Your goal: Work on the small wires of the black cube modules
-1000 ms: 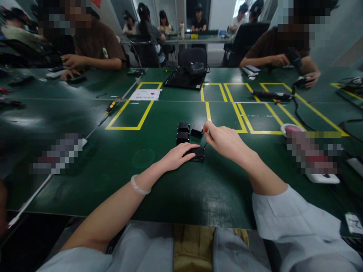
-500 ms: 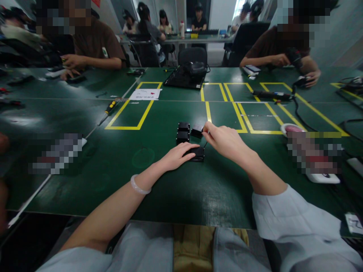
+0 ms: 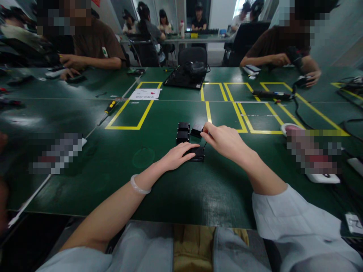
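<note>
On the green table, my left hand [image 3: 180, 154] steadies a small black block [image 3: 199, 155], its thumb on the near part and its fingers over the far part. My right hand [image 3: 219, 136] is closed in a pinch on a slim tool with a thin dark shaft [image 3: 205, 144]. This shaft slants down to the block's right end; the tool's upper part is hidden by my fingers. Just beyond my left hand, two black blocks [image 3: 183, 133] stand in a row. Another black piece with a paler top [image 3: 197, 131] lies beside them, close to my right fingertips.
Yellow tape outlines [image 3: 138, 127] mark the table. A yellow-and-black screwdriver [image 3: 110, 107] lies left, near a white paper [image 3: 145, 94]. A black tray [image 3: 181, 79] sits at the back, and a dark rod-shaped tool [image 3: 272, 95] with a cable lies right. Two co-workers sit opposite.
My right fingers have shifted very slightly around the slim tool. My left hand and the black blocks stay where they were.
</note>
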Available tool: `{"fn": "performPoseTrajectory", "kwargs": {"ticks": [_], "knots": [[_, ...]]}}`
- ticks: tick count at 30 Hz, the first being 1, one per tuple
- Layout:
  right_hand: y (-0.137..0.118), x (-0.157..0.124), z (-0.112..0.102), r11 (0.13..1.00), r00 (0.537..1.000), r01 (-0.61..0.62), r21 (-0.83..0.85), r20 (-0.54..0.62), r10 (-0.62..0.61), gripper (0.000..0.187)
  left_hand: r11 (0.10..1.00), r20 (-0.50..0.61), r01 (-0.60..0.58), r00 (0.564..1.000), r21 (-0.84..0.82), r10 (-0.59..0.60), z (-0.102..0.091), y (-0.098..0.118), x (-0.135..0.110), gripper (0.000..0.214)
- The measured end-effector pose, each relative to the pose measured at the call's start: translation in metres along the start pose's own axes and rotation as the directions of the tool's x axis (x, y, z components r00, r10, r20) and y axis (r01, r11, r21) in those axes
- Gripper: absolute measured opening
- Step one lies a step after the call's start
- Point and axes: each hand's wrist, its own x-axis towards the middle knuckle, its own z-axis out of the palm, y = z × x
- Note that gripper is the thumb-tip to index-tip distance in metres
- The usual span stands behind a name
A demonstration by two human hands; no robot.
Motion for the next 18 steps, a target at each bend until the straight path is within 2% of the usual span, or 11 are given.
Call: {"fn": "performPoseTrajectory", "kwargs": {"ticks": [8, 18], "knots": [[0.0028, 0.0004, 0.0053, 1.0, 0.999, 0.009, 0.0, -0.04, -0.009, 0.029, 1.0, -0.003, -0.001, 1.0, -0.004, 0.001, -0.0008, 0.0013, -0.0001, 0.04], [0.0009, 0.0, 0.0026, 1.0, 1.0, 0.016, 0.021, -0.019, -0.016, 0.031, 1.0, 0.002, -0.003, 1.0, 0.001, 0.003, -0.0011, 0.0018, 0.0003, 0.041]]}}
